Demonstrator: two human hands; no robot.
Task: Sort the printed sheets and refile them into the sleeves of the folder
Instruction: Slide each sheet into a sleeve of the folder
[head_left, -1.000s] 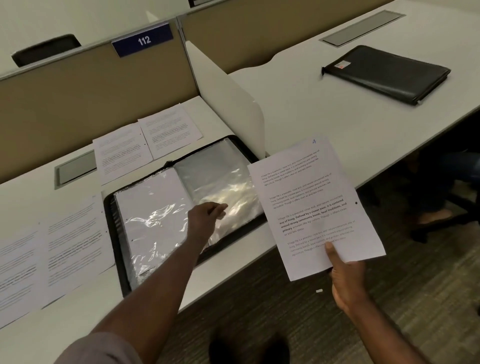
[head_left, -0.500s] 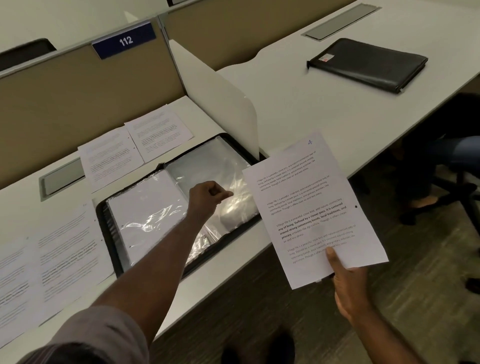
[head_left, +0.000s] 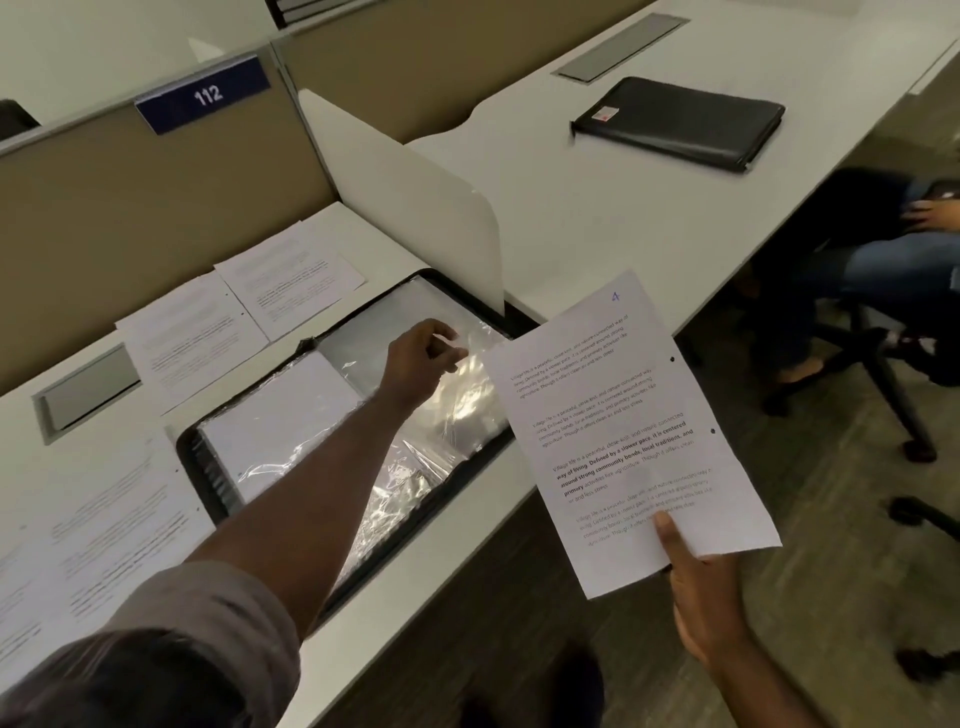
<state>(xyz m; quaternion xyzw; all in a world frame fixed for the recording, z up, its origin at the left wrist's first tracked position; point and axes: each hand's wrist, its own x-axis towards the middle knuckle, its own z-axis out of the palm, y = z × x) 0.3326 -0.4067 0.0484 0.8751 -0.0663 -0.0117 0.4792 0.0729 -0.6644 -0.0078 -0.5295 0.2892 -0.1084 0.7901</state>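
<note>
Since a second ago the left hand (head_left: 422, 358) has lifted off the flat plastic and moved toward the far edge of the right-hand page, fingers now curled in a pinch on the top edge of a clear sleeve (head_left: 457, 384). The right hand hasn't really changed, same sheet, same grip.

Biggest thing first: the white desk (head_left: 571, 218) runs across the whole view, with a white divider panel (head_left: 415, 202) standing on it just behind the folder. The open black display folder (head_left: 332, 447) lies flat at the desk's near edge, both pages covered in shiny crinkled sleeves, a white sheet already showing inside the left one. The left forearm reaches straight across the folder, so the sleeve being pinched sits right at the fingertips on the far right page.

The printed sheet (head_left: 618, 431), marked with a handwritten 4 in its top corner, hangs in the air off the desk edge, just right of the folder. The right hand (head_left: 701, 587) grips its bottom edge, thumb pressed on the front.

More printed sheets: two (head_left: 234, 317) behind the folder, others (head_left: 93, 530) to its left. A closed black folder (head_left: 680, 122) lies well apart on the next desk.
</note>
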